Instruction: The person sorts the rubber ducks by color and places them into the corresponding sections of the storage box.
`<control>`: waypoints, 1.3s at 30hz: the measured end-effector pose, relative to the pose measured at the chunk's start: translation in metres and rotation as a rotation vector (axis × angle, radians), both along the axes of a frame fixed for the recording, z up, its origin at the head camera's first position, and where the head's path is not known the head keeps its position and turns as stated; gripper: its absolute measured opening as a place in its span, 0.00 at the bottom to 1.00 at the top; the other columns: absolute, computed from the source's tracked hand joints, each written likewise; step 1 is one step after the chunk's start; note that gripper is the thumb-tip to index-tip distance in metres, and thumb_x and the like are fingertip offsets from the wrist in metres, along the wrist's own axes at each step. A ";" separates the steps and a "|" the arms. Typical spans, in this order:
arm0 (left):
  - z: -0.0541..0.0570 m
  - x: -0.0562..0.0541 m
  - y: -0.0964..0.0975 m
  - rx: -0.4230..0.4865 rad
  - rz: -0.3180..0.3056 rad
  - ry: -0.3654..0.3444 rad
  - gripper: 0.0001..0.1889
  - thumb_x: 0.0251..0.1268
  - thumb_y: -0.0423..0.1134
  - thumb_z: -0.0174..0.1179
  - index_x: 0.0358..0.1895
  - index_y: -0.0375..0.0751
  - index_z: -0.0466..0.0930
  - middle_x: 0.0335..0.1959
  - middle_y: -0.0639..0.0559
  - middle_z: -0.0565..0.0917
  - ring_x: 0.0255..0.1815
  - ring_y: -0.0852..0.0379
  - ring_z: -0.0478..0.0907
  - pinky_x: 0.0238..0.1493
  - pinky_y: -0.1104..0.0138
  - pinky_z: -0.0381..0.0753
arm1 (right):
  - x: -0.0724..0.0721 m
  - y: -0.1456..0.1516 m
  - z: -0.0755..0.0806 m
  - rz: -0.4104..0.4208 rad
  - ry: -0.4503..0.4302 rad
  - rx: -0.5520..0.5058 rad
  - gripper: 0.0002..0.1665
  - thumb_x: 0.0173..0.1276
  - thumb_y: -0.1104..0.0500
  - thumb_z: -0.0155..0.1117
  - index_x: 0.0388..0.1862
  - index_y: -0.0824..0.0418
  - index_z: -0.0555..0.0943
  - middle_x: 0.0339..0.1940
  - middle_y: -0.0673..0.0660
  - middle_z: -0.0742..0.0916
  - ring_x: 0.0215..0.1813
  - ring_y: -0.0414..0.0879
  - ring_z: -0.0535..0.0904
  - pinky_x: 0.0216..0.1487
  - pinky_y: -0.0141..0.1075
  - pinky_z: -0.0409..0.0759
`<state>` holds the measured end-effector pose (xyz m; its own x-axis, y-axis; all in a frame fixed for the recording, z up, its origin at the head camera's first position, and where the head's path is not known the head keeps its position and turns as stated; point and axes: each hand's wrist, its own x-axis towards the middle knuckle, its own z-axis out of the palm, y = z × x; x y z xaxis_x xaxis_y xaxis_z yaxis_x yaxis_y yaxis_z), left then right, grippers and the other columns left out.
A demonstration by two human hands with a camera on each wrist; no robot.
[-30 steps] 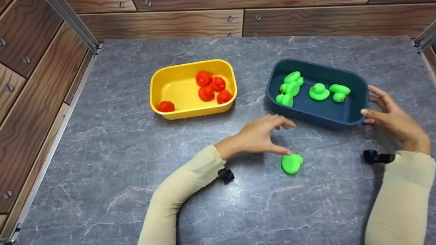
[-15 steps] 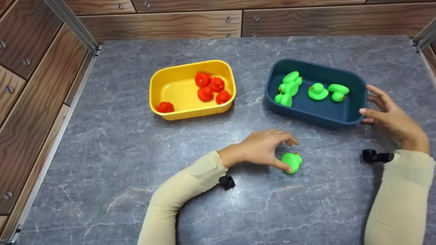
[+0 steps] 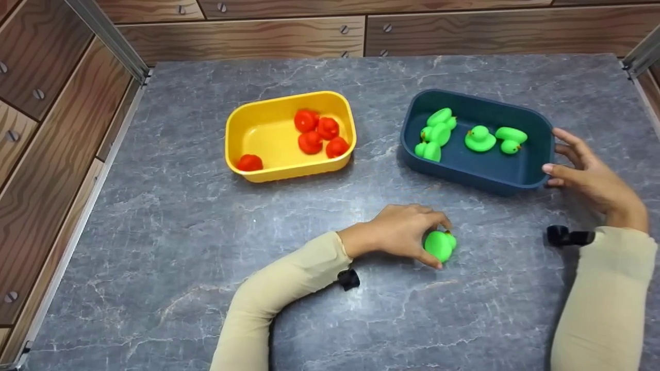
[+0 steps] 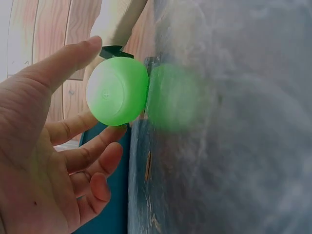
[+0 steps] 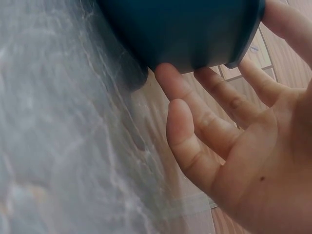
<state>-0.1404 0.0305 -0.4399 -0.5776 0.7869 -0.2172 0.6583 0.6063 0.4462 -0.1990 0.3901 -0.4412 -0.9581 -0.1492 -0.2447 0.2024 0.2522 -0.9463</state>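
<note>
A green rubber duck point(image 3: 439, 246) lies on its side on the grey marbled table, its flat base showing in the left wrist view. My left hand point(image 3: 405, 230) is around it, thumb on the near side and fingers on the far side. In the left wrist view the thumb tip stands a little off the duck, while a fingertip is at its lower edge. At the right end of the dark blue bin point(image 3: 472, 178), my right hand point(image 3: 598, 178) touches the wall with spread fingertips. Inside that bin lie several green ducks point(image 3: 480, 139).
Left of the blue bin stands a yellow bin point(image 3: 268, 135) holding several red ducks point(image 3: 310, 142). Wood-patterned panels point(image 3: 242, 38) border the table at the back and left. Black wrist cameras point(image 3: 348, 279) stick out below both sleeves.
My left hand has come down toward the near side, from above the loose duck to around it. The right hand stays at the blue bin's end.
</note>
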 end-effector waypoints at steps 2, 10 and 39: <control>0.000 0.000 0.001 -0.011 0.000 0.005 0.35 0.48 0.68 0.66 0.61 0.63 0.70 0.49 0.65 0.78 0.51 0.66 0.75 0.41 0.69 0.75 | 0.000 0.000 0.000 0.000 0.003 -0.007 0.45 0.70 0.67 0.57 0.76 0.40 0.50 0.55 0.41 0.67 0.42 0.31 0.77 0.36 0.27 0.78; -0.001 -0.002 0.007 -0.068 0.004 0.020 0.34 0.48 0.68 0.66 0.60 0.64 0.70 0.53 0.68 0.78 0.53 0.66 0.75 0.39 0.67 0.75 | -0.001 0.000 0.000 0.009 0.011 -0.042 0.44 0.70 0.68 0.56 0.76 0.41 0.50 0.56 0.42 0.67 0.43 0.31 0.76 0.36 0.27 0.78; 0.000 0.001 0.000 0.132 0.033 -0.048 0.31 0.50 0.61 0.69 0.59 0.62 0.72 0.51 0.65 0.80 0.51 0.68 0.75 0.43 0.71 0.74 | 0.000 0.000 -0.001 -0.003 0.019 -0.067 0.44 0.69 0.70 0.57 0.76 0.42 0.52 0.56 0.44 0.68 0.42 0.33 0.77 0.36 0.27 0.78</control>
<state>-0.1396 0.0309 -0.4400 -0.5947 0.7915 -0.1409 0.6150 0.5608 0.5543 -0.1986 0.3903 -0.4421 -0.9629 -0.1619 -0.2160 0.1849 0.1877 -0.9647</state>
